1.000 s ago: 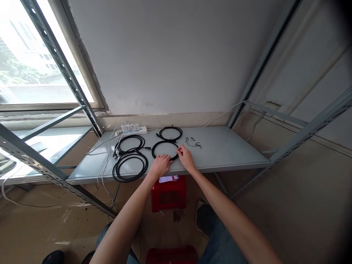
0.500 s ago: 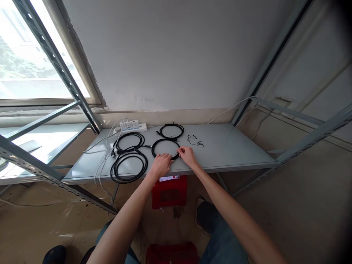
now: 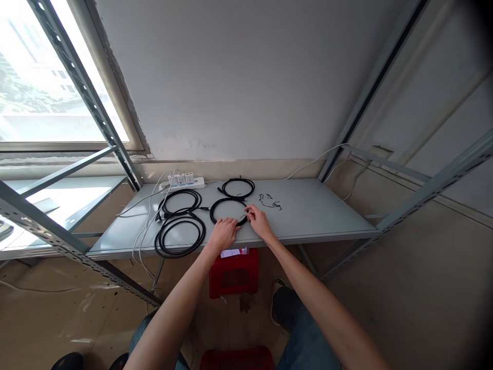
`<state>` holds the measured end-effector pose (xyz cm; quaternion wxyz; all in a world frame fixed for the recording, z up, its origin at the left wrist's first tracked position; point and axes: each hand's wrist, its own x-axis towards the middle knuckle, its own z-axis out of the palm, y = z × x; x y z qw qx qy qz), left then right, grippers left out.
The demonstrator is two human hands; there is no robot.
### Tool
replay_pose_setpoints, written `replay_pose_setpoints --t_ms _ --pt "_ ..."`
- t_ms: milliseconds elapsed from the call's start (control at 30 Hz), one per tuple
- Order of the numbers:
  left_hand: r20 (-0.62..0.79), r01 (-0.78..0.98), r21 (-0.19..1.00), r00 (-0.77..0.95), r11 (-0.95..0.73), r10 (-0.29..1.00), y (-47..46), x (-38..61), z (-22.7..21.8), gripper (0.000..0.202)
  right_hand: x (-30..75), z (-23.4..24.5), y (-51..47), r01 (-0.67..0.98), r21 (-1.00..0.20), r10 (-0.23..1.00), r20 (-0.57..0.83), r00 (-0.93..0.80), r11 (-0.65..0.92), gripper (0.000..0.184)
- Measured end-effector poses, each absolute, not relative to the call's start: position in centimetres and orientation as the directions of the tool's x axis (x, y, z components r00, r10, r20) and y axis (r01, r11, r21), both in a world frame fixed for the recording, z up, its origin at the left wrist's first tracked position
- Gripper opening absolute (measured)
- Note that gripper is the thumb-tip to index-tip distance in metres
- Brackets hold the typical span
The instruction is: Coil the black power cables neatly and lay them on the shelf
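Observation:
A coiled black cable (image 3: 212, 208) lies flat near the front edge of the shelf. My left hand (image 3: 224, 233) is closed over its near side, with the fingers curled on the loops. At the coil's right side, my right hand (image 3: 259, 221) makes a pinch with thumb and forefinger. What sits between those fingertips is too small to make out. Several thin black ties (image 3: 270, 201) are scattered to the right of the coil. Another black cable coil (image 3: 252, 185) rests just behind.
To the left lie two more black coils, one farther back (image 3: 199, 197) and one nearer (image 3: 203, 234). A white power strip (image 3: 198, 182) with plugs and white cords stands behind them. Metal uprights frame the shelf (image 3: 308, 221). A red stool (image 3: 233, 282) is beneath the front edge.
My view has shifted slightly. The right hand's fingers have changed their pose at the coil's right side, while my left hand stays on the near side.

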<state>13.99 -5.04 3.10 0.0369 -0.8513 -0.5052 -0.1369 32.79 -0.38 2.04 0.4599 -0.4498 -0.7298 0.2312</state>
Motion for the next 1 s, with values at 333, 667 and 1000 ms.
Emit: replay_pose_setpoints --t_ms 333,667,1000 --pt "0.279 0.871 0.083 0.446 -0.484 0.850 -5.2 14.0 3.1 0.025 32.6 1.6 -0.3 0.493 -0.720 0.868 0.460 -0.188 0.489 0.017" --pt "0.293 0.893 0.091 0.399 -0.441 0.869 -5.1 13.8 3.2 0.029 33.3 1.8 -0.5 0.475 -0.705 0.849 0.407 -0.337 0.527 0.020" --pt "0.314 0.894 0.043 0.411 -0.445 0.856 -5.2 13.9 2.9 0.032 33.5 1.6 -1.8 0.576 -0.618 0.844 0.376 -0.381 0.535 0.029"
